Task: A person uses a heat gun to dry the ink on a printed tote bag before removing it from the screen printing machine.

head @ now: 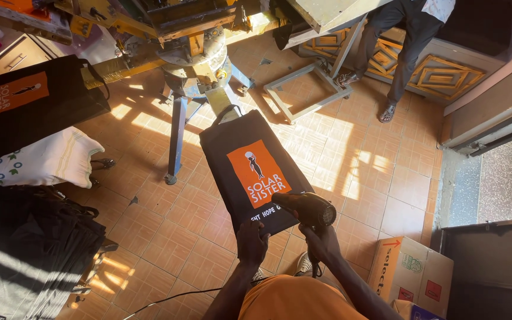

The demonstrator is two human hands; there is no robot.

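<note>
A black cloth bag with an orange square print lies stretched flat on a platen of a printing press, its handles at the far end. My left hand grips the bag's near edge. My right hand holds a black hair dryer by its handle. The dryer's nozzle points at the lower part of the orange print, just above the cloth.
The press's metal carousel and stand rise behind the bag. Another printed black bag lies at left, a pile of dark bags below it. A person's legs stand at upper right. A cardboard box sits at lower right.
</note>
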